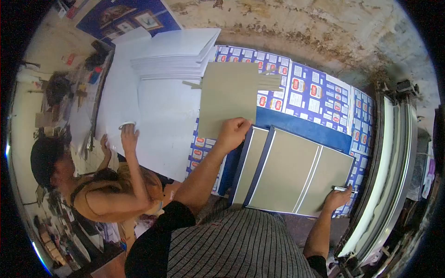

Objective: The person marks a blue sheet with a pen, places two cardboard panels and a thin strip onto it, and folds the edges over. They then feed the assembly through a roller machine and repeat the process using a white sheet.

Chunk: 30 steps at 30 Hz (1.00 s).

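Observation:
My left hand [235,132] has its fingers pressed together at the lower right corner of an olive-grey board [228,92]; what it pinches, if anything, is hidden. In my right hand [338,198] is a white marker [342,189], held over the right edge of a board panel. That panel [296,160] has blue edging and white lines, and it overlaps a similar panel [250,160] on its left. Beneath them lies a dark blue sheet [301,127]. Thin olive strips [270,82] stick out beside the olive-grey board.
At the left a co-worker [111,194] reaches over a large white sheet [167,120], one hand at a round white object [126,124]. A stack of white sheets [171,60] stands at the back. Blue printed sheets [320,92] cover the table. Metal rollers [394,171] border the right side.

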{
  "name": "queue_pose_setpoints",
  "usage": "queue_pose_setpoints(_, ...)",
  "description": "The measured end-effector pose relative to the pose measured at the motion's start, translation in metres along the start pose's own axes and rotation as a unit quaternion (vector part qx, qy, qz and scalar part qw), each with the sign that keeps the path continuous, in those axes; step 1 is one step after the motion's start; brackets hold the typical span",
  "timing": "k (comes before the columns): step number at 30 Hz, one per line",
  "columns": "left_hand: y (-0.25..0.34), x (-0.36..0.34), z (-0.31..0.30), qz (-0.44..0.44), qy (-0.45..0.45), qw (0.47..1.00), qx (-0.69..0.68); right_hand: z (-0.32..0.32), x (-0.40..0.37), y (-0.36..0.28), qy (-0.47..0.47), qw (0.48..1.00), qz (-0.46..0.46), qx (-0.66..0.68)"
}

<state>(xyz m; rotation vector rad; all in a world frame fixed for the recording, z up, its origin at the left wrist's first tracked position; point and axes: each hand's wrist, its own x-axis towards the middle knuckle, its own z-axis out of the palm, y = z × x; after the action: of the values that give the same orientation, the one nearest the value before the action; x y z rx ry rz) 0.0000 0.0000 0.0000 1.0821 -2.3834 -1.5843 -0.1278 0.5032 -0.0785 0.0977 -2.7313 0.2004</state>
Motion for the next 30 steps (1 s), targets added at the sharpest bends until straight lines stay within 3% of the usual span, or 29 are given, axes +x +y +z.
queue_pose_setpoints(2,0.002,-0.006,0.001,-0.045,-0.038,0.976,-0.21,-0.016,0.002,-0.008,0.0,1.0,0.002,-0.023)
queue_pose_setpoints(6,0.008,-0.003,-0.005,-0.07,-0.037,0.955,-0.286,-0.002,0.001,-0.014,0.004,1.0,0.024,-0.011)
queue_pose_setpoints(12,0.016,-0.003,-0.008,-0.045,-0.022,0.993,-0.105,-0.002,0.001,-0.01,0.008,1.0,-0.01,-0.01)
queue_pose_setpoints(14,0.02,-0.003,-0.01,0.064,0.023,0.991,0.111,0.0,0.002,-0.008,0.019,1.0,-0.008,0.019)
queue_pose_setpoints(18,0.008,-0.002,0.0,0.038,0.026,0.991,0.128,0.007,0.004,-0.007,0.013,1.0,-0.001,-0.002)
queue_pose_setpoints(20,-0.021,0.0,0.018,0.063,0.077,0.992,-0.073,0.019,-0.002,0.007,0.0,0.995,0.068,0.071)
queue_pose_setpoints(21,-0.014,-0.012,0.018,0.047,0.054,0.992,-0.1,0.019,-0.006,0.009,-0.022,0.994,0.062,0.085)
queue_pose_setpoints(22,-0.011,-0.025,0.011,0.034,0.024,0.991,-0.129,0.018,-0.002,0.005,-0.041,0.988,0.124,0.078)
queue_pose_setpoints(24,-0.027,-0.044,0.003,-0.012,-0.098,0.993,0.071,0.007,0.003,-0.015,-0.007,0.97,0.17,0.171)
queue_pose_setpoints(25,-0.05,-0.049,0.015,-0.025,-0.074,0.98,0.181,0.014,0.003,-0.002,-0.023,0.978,0.173,0.113)
queue_pose_setpoints(26,-0.021,-0.074,0.014,-0.003,-0.077,0.997,-0.022,-0.001,0.008,-0.012,-0.021,0.974,0.175,0.144)
queue_pose_setpoints(28,-0.033,-0.075,0.023,-0.092,-0.06,0.991,0.081,-0.025,0.014,-0.034,-0.001,0.981,0.128,0.147)
queue_pose_setpoints(30,-0.031,-0.074,0.026,-0.086,-0.048,0.994,0.051,-0.033,0.011,-0.052,-0.029,0.972,0.118,0.201)
